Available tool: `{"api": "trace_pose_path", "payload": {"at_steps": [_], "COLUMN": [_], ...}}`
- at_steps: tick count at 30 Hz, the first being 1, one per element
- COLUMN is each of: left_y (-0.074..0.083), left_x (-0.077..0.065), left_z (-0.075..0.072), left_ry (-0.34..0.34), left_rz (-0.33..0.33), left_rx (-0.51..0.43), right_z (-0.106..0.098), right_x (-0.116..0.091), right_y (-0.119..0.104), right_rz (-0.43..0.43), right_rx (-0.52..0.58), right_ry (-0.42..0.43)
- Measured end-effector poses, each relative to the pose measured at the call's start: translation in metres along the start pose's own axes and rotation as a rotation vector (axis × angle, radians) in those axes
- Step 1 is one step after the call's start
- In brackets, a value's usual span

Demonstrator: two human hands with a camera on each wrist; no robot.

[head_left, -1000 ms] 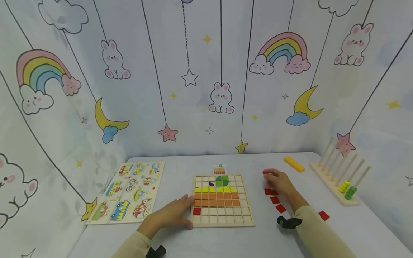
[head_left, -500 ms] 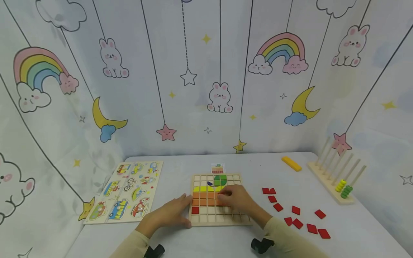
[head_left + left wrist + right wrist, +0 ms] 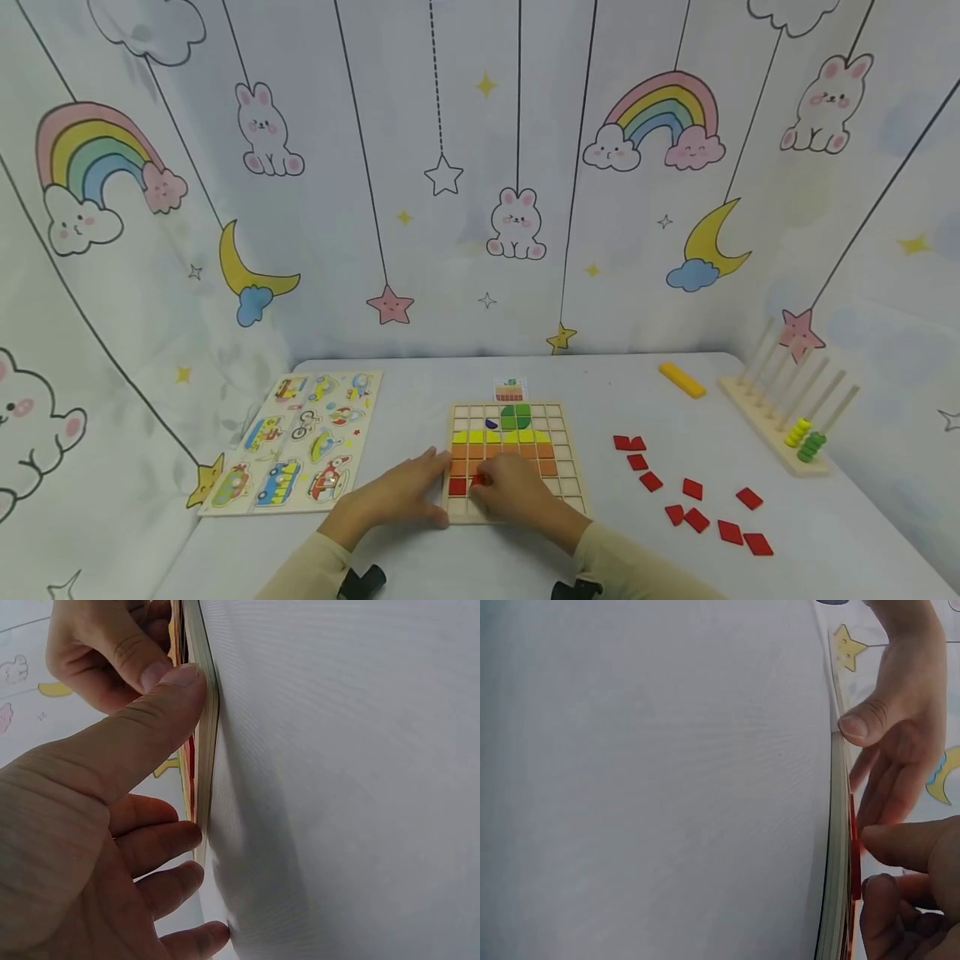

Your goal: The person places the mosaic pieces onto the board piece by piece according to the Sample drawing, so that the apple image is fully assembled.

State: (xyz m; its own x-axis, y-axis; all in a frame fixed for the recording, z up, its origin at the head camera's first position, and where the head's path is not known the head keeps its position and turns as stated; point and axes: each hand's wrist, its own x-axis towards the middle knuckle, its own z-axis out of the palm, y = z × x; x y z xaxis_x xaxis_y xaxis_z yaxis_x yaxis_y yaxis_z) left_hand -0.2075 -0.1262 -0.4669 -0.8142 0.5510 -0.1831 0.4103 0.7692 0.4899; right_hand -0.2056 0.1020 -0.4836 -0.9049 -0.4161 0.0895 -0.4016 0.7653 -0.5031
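Note:
A wooden grid board lies on the table, with green, yellow, orange, red and dark blue pieces in its squares. My left hand rests along its left edge, fingers fairly straight; in the left wrist view the thumb of that hand touches the board's side. Over the lower rows, my right hand pinches a red tile just right of a red square in the grid. The right wrist view has the tile at the right hand's fingertips, against the board's face.
Several loose red tiles lie to the right. A small picture card stands behind the board. At the left is a vehicle puzzle board; at the right, a peg stand with beads and a yellow bar.
My right hand has taken a red tile from the right side, carried it left over the board, then down to the row with the red square. The left hand has stayed at the edge.

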Motion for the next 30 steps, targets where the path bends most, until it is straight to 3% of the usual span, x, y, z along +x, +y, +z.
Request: {"api": "trace_pose_path", "payload": {"at_steps": [14,18,21,24,27,30], "left_y": [-0.001,-0.001,-0.001,-0.001,0.0,0.001], "left_x": [0.0,0.001,0.002,0.002,0.002,0.002], "left_z": [-0.002,-0.002,-0.002,-0.002,-0.001,0.0], "left_ry": [-0.001,-0.003,-0.006,-0.01,-0.011,-0.018], "left_rz": [0.008,0.002,0.0,-0.002,-0.001,-0.009], "left_rx": [0.003,0.006,0.011,0.015,0.012,0.003], "right_z": [-0.006,-0.02,-0.046,-0.082,-0.12,-0.152], "right_x": [0.0,-0.005,-0.016,-0.037,-0.072,-0.113], "right_y": [0.004,0.013,0.039,0.077,0.12,0.164], "right_rz": [0.013,0.046,0.098,0.202,0.32,0.448], "right_rx": [0.128,0.303,0.568,0.772,0.775,0.66], "right_ry": [-0.084,-0.116,-0.088,0.022,0.139,0.166]}}
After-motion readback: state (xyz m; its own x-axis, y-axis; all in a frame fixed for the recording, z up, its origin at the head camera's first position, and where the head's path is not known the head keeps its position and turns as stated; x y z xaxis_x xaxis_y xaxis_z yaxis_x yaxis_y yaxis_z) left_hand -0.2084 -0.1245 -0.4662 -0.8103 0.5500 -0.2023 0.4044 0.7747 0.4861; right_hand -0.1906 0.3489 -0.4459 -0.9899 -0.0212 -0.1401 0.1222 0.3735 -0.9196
